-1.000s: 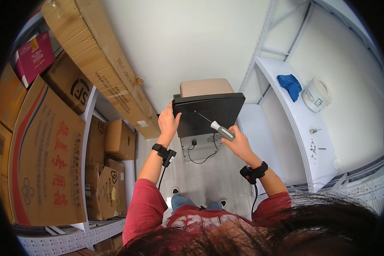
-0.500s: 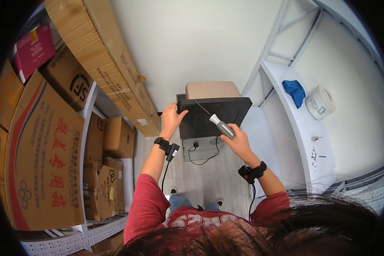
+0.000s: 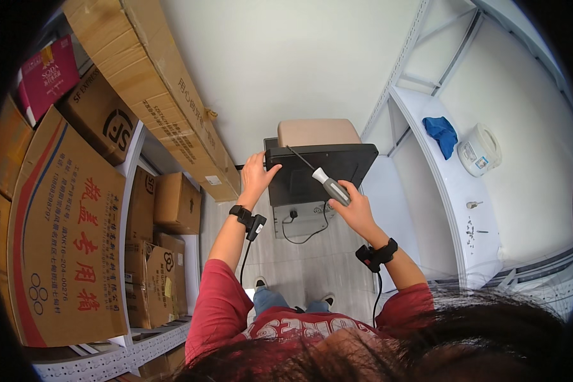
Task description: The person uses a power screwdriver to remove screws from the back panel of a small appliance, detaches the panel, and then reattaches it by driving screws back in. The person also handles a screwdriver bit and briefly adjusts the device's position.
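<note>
Right white shelf held blue cloth, white tub, small pale piece, thin rod, scattered dark bits | left white shelf bore cardboard boxes | grey floor carried long upright carton, person's shoes

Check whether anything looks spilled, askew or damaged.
Mildly odd: small dark pieces lie scattered loose on the right-hand white shelf with no visible dish to hold them, so they might get lost. The blue cloth is bunched up. The black panel shows no obvious damage.
</note>
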{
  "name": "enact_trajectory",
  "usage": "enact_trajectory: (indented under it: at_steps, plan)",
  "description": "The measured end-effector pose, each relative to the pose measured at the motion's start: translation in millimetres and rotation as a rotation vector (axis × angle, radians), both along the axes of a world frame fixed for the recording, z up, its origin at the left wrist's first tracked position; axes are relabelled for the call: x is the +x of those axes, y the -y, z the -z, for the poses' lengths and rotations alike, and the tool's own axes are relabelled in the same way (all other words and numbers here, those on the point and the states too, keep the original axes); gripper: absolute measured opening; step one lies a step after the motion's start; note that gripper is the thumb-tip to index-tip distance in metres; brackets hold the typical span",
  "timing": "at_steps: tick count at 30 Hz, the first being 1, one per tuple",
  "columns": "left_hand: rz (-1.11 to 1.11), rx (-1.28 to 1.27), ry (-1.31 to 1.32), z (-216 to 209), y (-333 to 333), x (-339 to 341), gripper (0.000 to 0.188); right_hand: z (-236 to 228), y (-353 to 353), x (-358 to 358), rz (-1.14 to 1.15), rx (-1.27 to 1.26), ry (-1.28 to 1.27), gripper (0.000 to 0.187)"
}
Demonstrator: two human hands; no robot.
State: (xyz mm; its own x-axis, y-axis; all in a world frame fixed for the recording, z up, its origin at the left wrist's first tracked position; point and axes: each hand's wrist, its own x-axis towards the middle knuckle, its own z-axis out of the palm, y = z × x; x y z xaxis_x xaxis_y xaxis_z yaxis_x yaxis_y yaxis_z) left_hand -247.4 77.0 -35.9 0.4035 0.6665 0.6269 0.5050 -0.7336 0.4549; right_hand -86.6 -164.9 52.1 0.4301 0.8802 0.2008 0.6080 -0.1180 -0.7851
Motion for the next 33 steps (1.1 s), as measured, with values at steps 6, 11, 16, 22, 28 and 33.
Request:
enact_trajectory:
  at_steps: [6, 11, 16, 22, 28, 33]
  plan:
    - [0.133, -0.02, -0.006, -4, -2, -6, 0.04, 4, -9, 4, -0.067, 0.065, -0.029, 0.04]
    - [0.216, -0.158, -0.004, 1, -15, -14, 0.038, 5, -19, 2, -0.064, 0.09, 0.01, 0.04]
    - [0.288, -0.259, 0.031, -6, -13, -10, 0.037, 7, -33, 5, -0.054, 0.071, 0.035, 0.042]
    - [0.308, -0.211, 0.007, 0, -23, -10, 0.039, 10, -89, -5, -0.098, 0.289, 0.236, 0.041]
    - [0.299, -0.218, 0.018, 4, -20, -7, 0.038, 33, -144, -12, -0.196, 0.46, 0.482, 0.041]
    - [0.293, -0.068, 0.11, 24, -21, -6, 0.035, 59, -161, -9, -0.21, 0.448, 0.417, 0.041]
